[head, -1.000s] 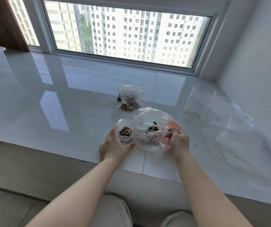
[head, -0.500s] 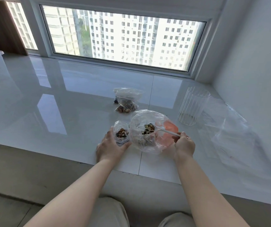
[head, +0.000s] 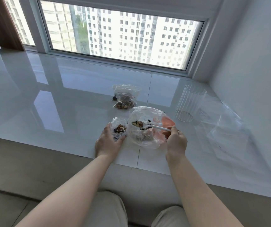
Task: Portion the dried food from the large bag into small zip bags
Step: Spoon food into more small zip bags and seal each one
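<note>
The large clear bag (head: 149, 138), with an orange patch on its right side, stands open on the white tiled sill near the front edge. My right hand (head: 175, 141) grips a white spoon (head: 157, 127) whose bowl, loaded with nuts and dried fruit, is over the large bag's mouth. My left hand (head: 108, 141) holds a small zip bag (head: 118, 128) upright and open just left of the large bag; it holds some mixed dried food. Filled small zip bags (head: 125, 99) lie behind.
A ribbed clear glass cylinder (head: 189, 102) stands at the right. Crumpled clear plastic bags (head: 224, 126) lie beyond it by the white wall. The sill's front edge (head: 66, 151) runs just below my hands. My knees show at the bottom.
My right hand drew back and raised the spoon out of the large bag's depths, now loaded with food. My left hand kept hold of the small bag.
</note>
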